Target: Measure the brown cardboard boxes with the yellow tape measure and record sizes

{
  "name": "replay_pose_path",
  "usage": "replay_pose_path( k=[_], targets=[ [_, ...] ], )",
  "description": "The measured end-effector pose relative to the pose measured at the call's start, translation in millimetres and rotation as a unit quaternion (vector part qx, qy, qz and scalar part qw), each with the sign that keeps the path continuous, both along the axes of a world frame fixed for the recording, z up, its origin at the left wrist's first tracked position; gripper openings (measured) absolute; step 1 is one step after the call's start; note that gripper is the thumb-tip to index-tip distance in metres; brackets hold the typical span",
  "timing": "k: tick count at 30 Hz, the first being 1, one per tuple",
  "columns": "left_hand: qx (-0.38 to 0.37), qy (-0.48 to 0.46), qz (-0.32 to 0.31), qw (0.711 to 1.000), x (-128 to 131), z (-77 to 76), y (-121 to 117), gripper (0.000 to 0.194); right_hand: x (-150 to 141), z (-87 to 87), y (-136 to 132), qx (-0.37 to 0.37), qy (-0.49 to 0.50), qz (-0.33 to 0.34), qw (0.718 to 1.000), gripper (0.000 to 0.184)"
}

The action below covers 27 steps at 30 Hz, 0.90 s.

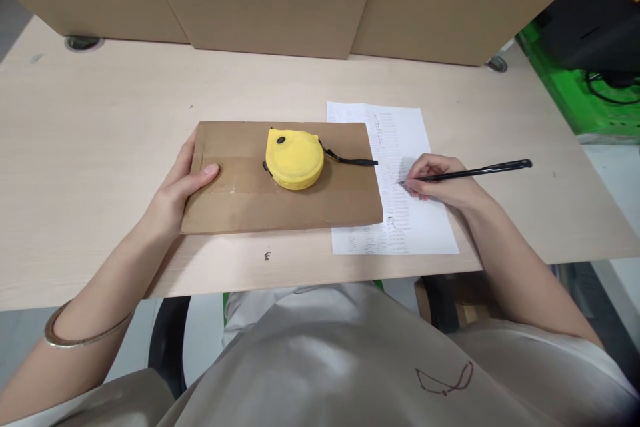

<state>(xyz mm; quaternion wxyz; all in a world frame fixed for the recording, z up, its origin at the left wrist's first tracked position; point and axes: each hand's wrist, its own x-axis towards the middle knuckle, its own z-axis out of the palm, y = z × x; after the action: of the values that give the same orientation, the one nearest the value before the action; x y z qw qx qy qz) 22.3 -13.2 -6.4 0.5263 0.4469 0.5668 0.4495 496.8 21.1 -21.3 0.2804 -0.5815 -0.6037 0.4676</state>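
Note:
My left hand [183, 190] grips the left edge of a flat brown cardboard box [250, 197], thumb on top and fingers along the side. A yellow tape measure [294, 158] with a black strap lies on the box. My right hand [437, 180] pinches a black pen [473, 172], its tip touching a white printed sheet [410, 213] covered with lines of small writing. The sheet lies partly under the box's right edge.
Everything sits on a light wooden desk [100, 133]. Large cardboard panels [280, 0] stand along the desk's back. A green crate [580, 93] and dark equipment sit to the right. My lap and chair are below the front edge.

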Motion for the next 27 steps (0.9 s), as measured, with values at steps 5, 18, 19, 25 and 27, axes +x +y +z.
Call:
replay_pose_path(
  k=[5, 18, 19, 25, 27],
  targets=[
    [-0.023, 0.011, 0.010, 1.000, 2.9, 4.3, -0.4, 0.095, -1.3, -2.3, -1.1, 0.004, 0.009, -0.014, 1.000, 0.051],
    [-0.026, -0.002, 0.012, 1.000, 2.4, 3.3, -0.9, 0.097, 2.6, -7.6, -0.6, 0.000, -0.008, -0.019, 1.000, 0.042],
    [-0.026, -0.002, 0.012, 1.000, 2.5, 3.1, -1.0, 0.096, 1.8, -6.7, -0.8, -0.003, -0.008, -0.019, 1.000, 0.041],
    [-0.013, -0.007, -0.005, 1.000, 0.0, 0.1, -1.3, 0.092, -0.4, -3.7, -2.5, -0.009, 0.013, -0.031, 0.999, 0.028],
    [-0.005, -0.008, -0.010, 1.000, -2.1, -1.9, -0.9, 0.090, 0.4, -4.3, -2.7, -0.007, 0.012, -0.033, 0.999, 0.028]
  ],
)
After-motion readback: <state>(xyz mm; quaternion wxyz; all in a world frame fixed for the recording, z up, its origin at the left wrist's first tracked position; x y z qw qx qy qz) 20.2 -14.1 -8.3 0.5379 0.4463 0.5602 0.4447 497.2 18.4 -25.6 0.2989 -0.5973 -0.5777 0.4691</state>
